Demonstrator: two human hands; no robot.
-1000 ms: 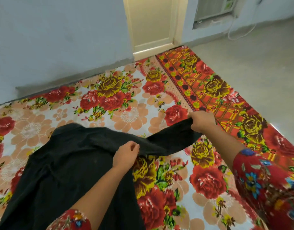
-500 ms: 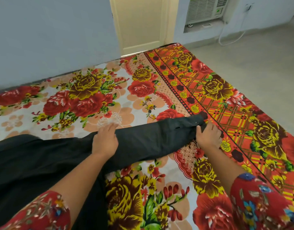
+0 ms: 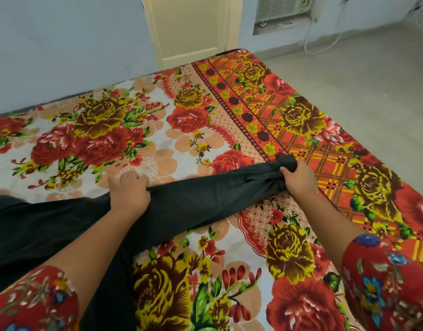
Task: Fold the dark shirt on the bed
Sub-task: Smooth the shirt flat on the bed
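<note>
Two grips on the dark shirt [image 3: 205,199] across the bed [image 3: 301,130]: left hand [image 3: 129,192] clutches mid-sleeve, right hand [image 3: 301,179] pinches the bunched end.

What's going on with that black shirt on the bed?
A person is working on a dark shirt lying on the flowery bed sheet. The right hand grips the bunched end of one sleeve, and the left hand holds the same sleeve nearer the shirt's body, so it stretches out between them. The rest lies spread out, not yet folded.
</note>
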